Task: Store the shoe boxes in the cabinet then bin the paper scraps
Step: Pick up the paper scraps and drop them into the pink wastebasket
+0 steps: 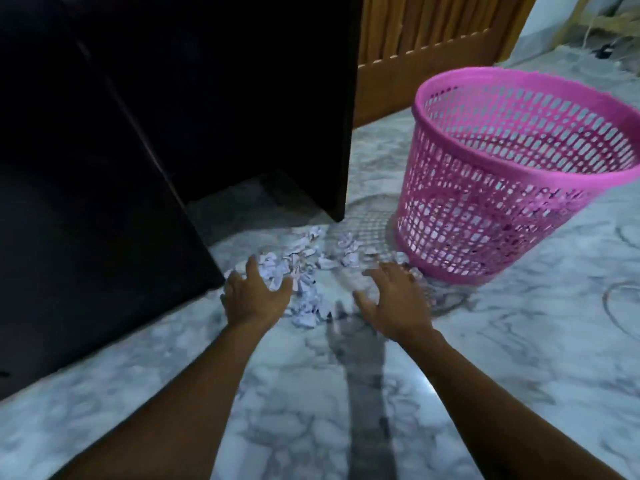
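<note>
Head view: a person looks down at both bare hands, stretched forward over a grey-veined white marble floor (450,393); the picture is slightly blurred
Left hand (254,294): palm down, fingers spread wide and holding nothing; fingertips at the near-left edge of the scraps
Right hand (391,294): palm down, fingers also spread wide and empty; whether they touch paper cannot be told
Task's thing: a loose pile of small crumpled white paper scraps (304,271) lying on the floor; it sits between the two hands and runs on beyond the fingertips
Look of the scraps: many small torn and scrunched bits, pale with a bluish cast, scattered rather than heaped; likely light and easily shifted
Bin: a round pink plastic basket with open lattice walls (502,174) stands upright beyond and to the right of the right fingertips; the farthest scraps lie near its base
Cabinet: a tall dark brown wooden cabinet (104,168) stands just left of the left fingers; no shoe boxes are visible
Risk, gathering: a fast sweep may scatter bits beyond the fingers or under the cabinet's raised bottom edge
Risk, binning: small bits may slip between spread fingers during the lift, or fall through the lattice holes
Risk, basket: the right hand could knock the light basket while scooping
</note>
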`<act>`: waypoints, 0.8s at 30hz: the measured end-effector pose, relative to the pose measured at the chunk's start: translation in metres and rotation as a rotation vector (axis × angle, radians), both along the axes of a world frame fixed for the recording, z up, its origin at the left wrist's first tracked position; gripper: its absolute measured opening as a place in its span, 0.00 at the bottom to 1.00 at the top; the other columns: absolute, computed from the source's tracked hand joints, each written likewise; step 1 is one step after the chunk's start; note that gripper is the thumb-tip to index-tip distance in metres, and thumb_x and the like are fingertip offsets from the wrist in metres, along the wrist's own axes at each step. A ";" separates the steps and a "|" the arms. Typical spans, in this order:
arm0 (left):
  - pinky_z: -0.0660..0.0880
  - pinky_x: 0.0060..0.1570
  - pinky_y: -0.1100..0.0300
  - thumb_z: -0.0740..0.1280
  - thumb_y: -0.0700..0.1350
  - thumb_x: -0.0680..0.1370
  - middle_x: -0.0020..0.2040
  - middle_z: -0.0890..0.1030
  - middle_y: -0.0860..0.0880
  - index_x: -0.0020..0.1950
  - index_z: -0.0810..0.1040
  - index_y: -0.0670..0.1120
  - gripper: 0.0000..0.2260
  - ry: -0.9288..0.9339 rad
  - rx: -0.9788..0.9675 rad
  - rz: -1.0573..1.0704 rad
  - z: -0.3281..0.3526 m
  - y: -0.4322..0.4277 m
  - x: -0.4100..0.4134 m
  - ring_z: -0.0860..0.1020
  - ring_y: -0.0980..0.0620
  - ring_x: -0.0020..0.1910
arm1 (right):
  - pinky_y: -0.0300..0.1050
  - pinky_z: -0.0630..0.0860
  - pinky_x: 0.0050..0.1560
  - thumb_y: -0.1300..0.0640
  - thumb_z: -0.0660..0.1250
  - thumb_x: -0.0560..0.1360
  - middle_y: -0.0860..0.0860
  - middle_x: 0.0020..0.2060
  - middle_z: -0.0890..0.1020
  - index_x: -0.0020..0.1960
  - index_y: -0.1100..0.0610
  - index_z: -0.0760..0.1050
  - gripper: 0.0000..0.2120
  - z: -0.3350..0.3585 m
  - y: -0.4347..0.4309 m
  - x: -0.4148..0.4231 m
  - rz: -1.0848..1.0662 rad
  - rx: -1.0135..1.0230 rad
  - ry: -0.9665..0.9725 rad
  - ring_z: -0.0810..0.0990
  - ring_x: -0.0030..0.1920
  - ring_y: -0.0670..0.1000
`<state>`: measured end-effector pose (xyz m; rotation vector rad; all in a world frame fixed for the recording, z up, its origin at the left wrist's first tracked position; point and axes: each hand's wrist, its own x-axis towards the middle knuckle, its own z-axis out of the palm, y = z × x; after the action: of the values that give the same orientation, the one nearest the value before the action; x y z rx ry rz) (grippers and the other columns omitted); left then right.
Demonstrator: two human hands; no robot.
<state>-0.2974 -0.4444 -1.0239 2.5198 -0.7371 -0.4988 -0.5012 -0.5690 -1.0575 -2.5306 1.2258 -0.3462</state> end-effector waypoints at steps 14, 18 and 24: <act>0.53 0.73 0.43 0.60 0.75 0.64 0.77 0.54 0.34 0.79 0.50 0.54 0.50 -0.202 0.044 0.002 -0.104 0.117 -0.017 0.54 0.38 0.76 | 0.49 0.73 0.55 0.51 0.53 0.76 0.57 0.53 0.75 0.60 0.57 0.78 0.21 -0.071 0.036 0.038 -0.075 0.220 -0.322 0.76 0.53 0.57; 0.56 0.73 0.42 0.61 0.74 0.66 0.77 0.51 0.34 0.79 0.50 0.53 0.48 -0.197 0.021 -0.001 -0.115 0.125 -0.016 0.53 0.36 0.76 | 0.52 0.71 0.56 0.36 0.59 0.76 0.58 0.58 0.74 0.67 0.52 0.73 0.27 -0.062 0.044 0.088 0.172 0.069 -0.105 0.72 0.58 0.57; 0.55 0.72 0.41 0.64 0.69 0.70 0.78 0.50 0.37 0.79 0.55 0.50 0.43 -0.314 -0.023 -0.075 -0.124 0.122 -0.006 0.53 0.39 0.78 | 0.50 0.74 0.56 0.40 0.63 0.77 0.53 0.59 0.78 0.59 0.49 0.79 0.17 -0.094 0.065 0.102 0.261 -0.057 -0.030 0.73 0.60 0.56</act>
<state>-0.3030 -0.3228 -1.1482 2.5863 -0.9474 -0.1157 -0.3989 -0.5040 -1.1513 -2.6816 0.8711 -0.3590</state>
